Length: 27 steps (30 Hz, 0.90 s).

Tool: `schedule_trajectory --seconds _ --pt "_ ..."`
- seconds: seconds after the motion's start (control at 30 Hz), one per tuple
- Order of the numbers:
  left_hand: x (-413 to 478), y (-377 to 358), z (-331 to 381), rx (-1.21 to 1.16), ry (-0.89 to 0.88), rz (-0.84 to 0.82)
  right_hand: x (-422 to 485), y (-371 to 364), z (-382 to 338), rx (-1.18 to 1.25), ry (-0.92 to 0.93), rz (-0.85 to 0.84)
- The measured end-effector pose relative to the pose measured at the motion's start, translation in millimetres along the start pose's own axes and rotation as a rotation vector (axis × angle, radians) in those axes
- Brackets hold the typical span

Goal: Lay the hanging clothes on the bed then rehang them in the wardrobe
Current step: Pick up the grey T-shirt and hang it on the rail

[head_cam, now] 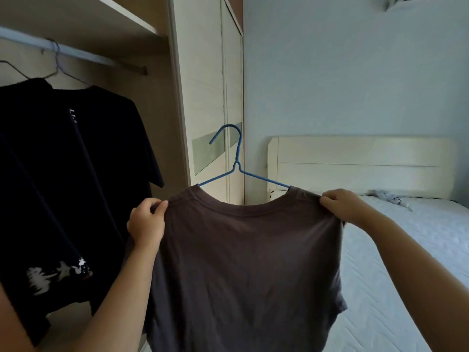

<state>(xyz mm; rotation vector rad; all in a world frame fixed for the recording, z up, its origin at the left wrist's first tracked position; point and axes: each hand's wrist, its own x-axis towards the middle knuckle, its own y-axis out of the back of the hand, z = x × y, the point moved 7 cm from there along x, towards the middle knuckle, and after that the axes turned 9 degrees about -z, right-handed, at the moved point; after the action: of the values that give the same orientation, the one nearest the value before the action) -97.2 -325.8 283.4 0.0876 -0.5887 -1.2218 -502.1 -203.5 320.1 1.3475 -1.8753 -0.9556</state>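
My left grip [146, 222] pinched one shoulder of the brown T-shirt [241, 262]; right grip [340, 203] pinched the other. Shirt sat on a blue hanger [237, 158], hook free in air, held up between wardrobe [177, 97] and bed [406, 250]. Dark T-shirts [63, 161] hung from the rail [76, 53] at left.

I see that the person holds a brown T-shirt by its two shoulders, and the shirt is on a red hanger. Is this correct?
Not fully: the hanger is blue, not red, as the head view shows. The left hand and the right hand do hold the brown T-shirt by its two shoulders.
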Motion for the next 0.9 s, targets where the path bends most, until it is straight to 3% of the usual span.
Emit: schedule_trajectory --seconds 0.13,0.37,0.53,0.9 --pt "11.1 -17.7 6.6 0.039 0.000 0.010 8.8 3.5 7.7 0.147 -0.014 -0.124" --pt "8.8 -26.6 -0.8 0.081 0.005 0.040 39.3 -9.4 18.9 0.402 -0.039 -0.059" --pt "27.4 -32.3 2.5 0.147 -0.124 -0.035 60.6 -25.0 17.8 0.503 -0.109 -0.061" --pt "104.9 -30.6 -40.2 0.106 -0.182 -0.046 121.1 -97.6 -103.3 0.740 -0.089 -0.049"
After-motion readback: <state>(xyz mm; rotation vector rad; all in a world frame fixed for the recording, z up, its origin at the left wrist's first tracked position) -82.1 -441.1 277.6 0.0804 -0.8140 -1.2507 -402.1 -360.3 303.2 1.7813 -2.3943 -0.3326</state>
